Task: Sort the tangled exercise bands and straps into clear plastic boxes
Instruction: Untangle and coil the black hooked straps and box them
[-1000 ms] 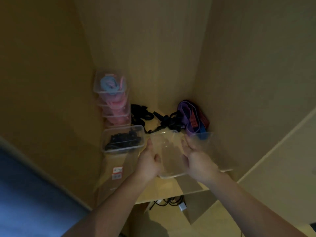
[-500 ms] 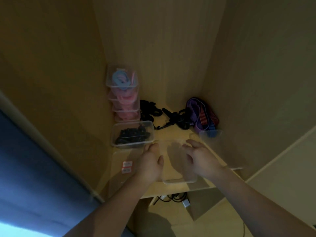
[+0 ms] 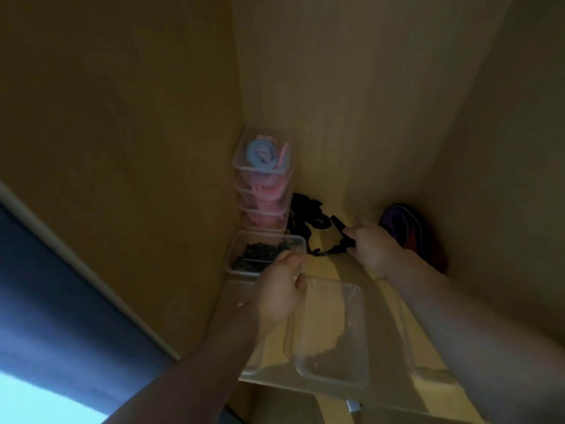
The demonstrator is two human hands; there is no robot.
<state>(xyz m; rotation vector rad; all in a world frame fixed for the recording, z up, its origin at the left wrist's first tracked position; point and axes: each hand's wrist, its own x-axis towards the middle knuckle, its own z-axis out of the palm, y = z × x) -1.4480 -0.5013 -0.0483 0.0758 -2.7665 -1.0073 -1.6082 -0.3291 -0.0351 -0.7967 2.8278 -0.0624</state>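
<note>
— Light?
— Dim, yellowish. The only brightness is a pale blue patch at lower left.
— Sharp?
— Soft and grainy; the black strap (image 3: 337, 224) loses detail in the gloom. Weak glints on the clear box (image 3: 333, 379) rim; wall (image 3: 122, 117) edges bow near the borders.

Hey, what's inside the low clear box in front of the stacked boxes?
A dark heap of black straps lies in the clear box. The left hand covers its near corner, so what lies there is hidden.
</note>
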